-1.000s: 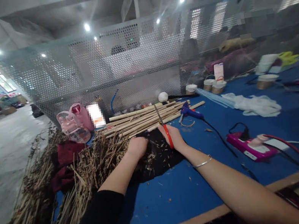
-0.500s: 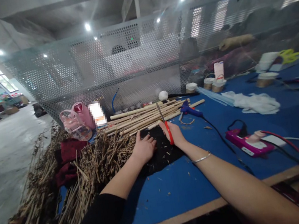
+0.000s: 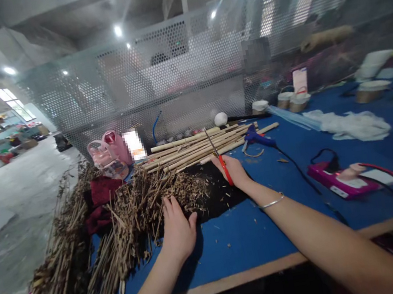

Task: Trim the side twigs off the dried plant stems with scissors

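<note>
My right hand (image 3: 236, 171) is closed around a pair of scissors (image 3: 225, 168) with red handles, their narrow blades pointing up and away over the wooden sticks (image 3: 197, 150). With fingers stretched out and the thumb apart, my left hand (image 3: 179, 228) rests at the right edge of a heap of dried plant stems (image 3: 134, 206). Whether its fingertips press on the stems I cannot tell. A black cloth (image 3: 224, 195), dotted with small cut scraps, lies on the blue table (image 3: 231, 255) between the hands.
Right of the sticks lies a blue glue gun (image 3: 260, 137) with its cord. Farther right are a magenta power strip (image 3: 334, 182) and a crumpled white plastic bag (image 3: 352, 124). A pink bag (image 3: 115, 146) and dark red cloth (image 3: 103, 191) sit left. A perforated metal screen (image 3: 170, 83) stands behind.
My left hand has moved left and nearer to me, off the black cloth to the dried stems. My right hand keeps the scissors. Another person's hand at the right edge has left the view.
</note>
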